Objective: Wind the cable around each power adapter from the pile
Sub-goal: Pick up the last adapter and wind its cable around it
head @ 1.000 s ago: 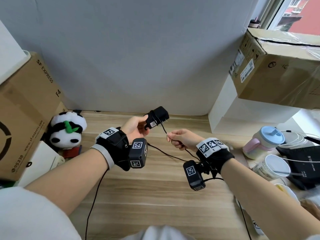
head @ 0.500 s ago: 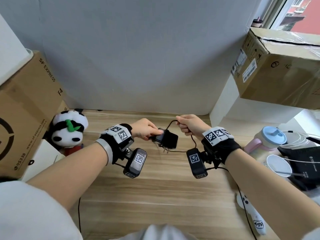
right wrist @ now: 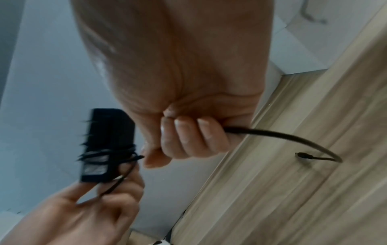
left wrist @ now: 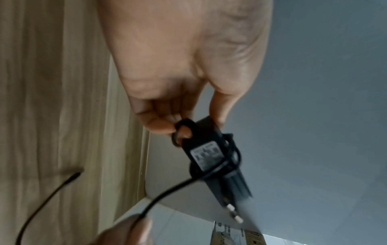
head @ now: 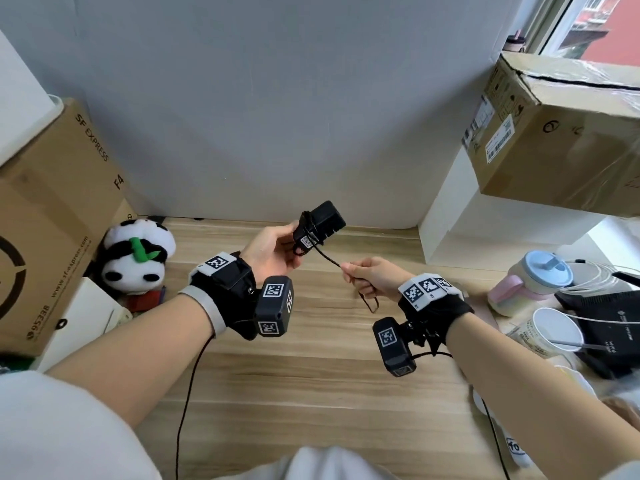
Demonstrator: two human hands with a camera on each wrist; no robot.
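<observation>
Where the wooden desk (head: 311, 393) meets a grey wall (head: 277, 98), clutter lines both sides: at nine o'clock a brown box (head: 52, 220) with a panda toy (head: 138, 254) in front of it, at two o'clock a taped carton (head: 554, 133) on a white shelf (head: 467, 237) below a window (head: 606, 26), and at three o'clock a pastel mug (head: 533, 278), a paper cup (head: 550, 330) and a black router (head: 609, 317).

Half a second ago the hands were close together, the right hand raised over the adapter beside the left. Now the right hand (head: 370, 277) has dropped toward four o'clock and apart from the left, drawing the cable (head: 327, 259) taut between them, and the adapter (head: 318, 225) has tipped upward.

The adapter is held in the air above the desk's far middle by the left hand (head: 273, 254), whose thumb and fingertips pinch its near, labelled end. Its long axis runs from seven to one o'clock in the head view, with the pronged end pointing away toward the wall; the left wrist view shows the two pins (left wrist: 234, 213) at the far tip. Several turns of cable cross its middle. The right hand's fingers are curled into a fist around the cable, whose free end curves out below with the small plug (right wrist: 303, 155) hanging above the desk.
</observation>
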